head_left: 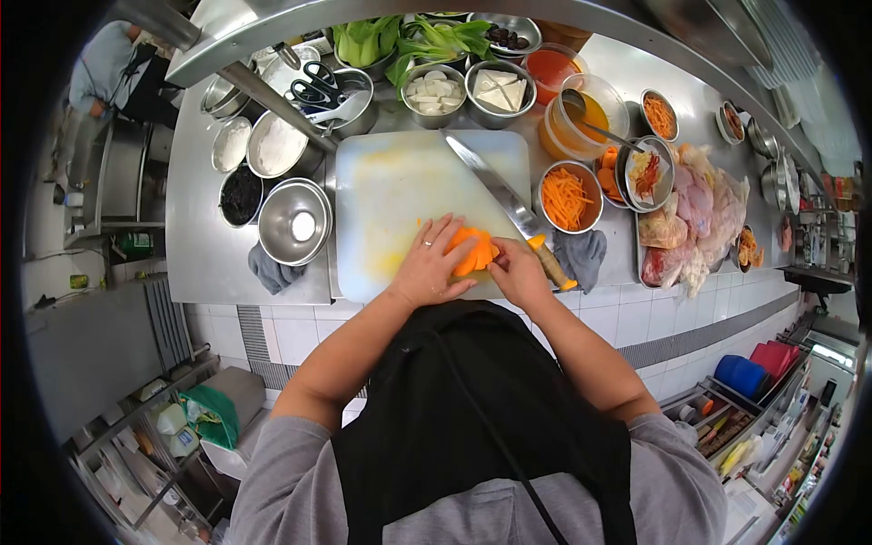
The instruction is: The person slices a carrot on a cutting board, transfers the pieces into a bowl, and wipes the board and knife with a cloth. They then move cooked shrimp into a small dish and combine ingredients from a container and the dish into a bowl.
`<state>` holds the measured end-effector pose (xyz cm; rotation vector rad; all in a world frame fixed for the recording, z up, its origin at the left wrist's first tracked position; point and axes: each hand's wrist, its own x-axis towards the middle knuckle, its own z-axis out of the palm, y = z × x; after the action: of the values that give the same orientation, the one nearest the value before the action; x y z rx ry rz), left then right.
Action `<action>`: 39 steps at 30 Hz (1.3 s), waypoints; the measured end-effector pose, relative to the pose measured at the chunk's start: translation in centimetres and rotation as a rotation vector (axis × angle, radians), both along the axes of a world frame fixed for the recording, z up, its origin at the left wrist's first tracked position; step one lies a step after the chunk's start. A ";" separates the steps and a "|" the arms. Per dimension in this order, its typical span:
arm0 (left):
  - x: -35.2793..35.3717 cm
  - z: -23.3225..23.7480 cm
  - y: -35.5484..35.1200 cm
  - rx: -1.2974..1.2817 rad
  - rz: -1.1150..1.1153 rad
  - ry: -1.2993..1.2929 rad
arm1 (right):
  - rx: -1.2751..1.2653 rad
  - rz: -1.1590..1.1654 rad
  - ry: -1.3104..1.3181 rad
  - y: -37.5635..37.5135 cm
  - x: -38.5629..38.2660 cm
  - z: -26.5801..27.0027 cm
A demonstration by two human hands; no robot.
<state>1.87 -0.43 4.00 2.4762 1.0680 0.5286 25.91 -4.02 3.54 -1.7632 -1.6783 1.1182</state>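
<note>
Orange carrot slices (470, 252) lie in a fanned pile near the front edge of the white cutting board (372, 195). My left hand (431, 262) rests over the left side of the pile, its fingers apart and touching the slices. At the pile's right side my right hand (520, 270) has its fingertips pinched on the carrot. A large knife (490, 186) lies diagonally across the board's right side, blade toward the back, with its yellow-ended handle (551, 266) toward me. A bowl of shredded carrot (567, 196) stands right of the knife.
Empty metal bowls (292, 223) stand left of the board. Behind it are bowls of white pieces (434, 94) and tofu-like slabs (500, 91). A tray of raw poultry (695, 218) sits at the right. A metal shelf rail (363, 20) crosses above. A person (123, 68) stands far left.
</note>
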 end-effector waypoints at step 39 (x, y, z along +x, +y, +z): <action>-1.9 -2.7 1.7 0.033 -0.058 0.094 | 0.460 0.219 -0.225 -0.1 -1.0 -0.9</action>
<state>-0.03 1.30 1.27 2.5750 1.0264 0.4188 24.90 -4.12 2.63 -1.4753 -2.1012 0.5586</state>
